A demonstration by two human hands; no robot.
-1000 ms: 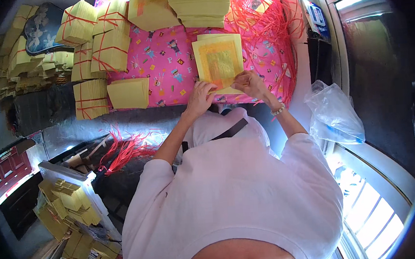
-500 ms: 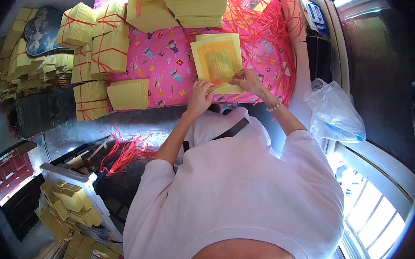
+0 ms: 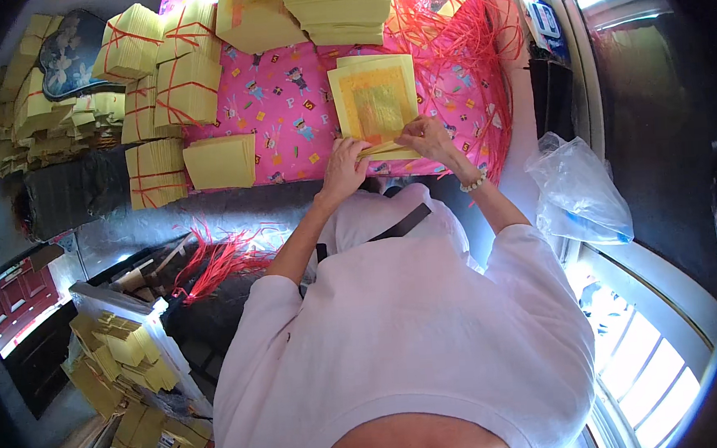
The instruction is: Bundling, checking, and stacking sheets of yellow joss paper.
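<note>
A yellow paper sheet with an orange and gold square lies on further yellow sheets at the near side of the pink-covered table. My left hand pinches the folded-up near edge of this paper at its left end, fingers closed. The right end of the same edge is between the fingers of my right hand, which wears a bead bracelet. My fingertips hide part of the fold. To the left of my hands rests a low stack of plain yellow paper.
Bundles of yellow paper tied with red strips stand at the left, and taller paper stacks at the back. Loose red strips cover the table's right side. A clear plastic bag hangs at the right; more red strips lie lower left.
Both hands keep their hold on the paper's near edge and have barely moved. The folded edge between them has shifted slightly, and the whole view has moved a little.
</note>
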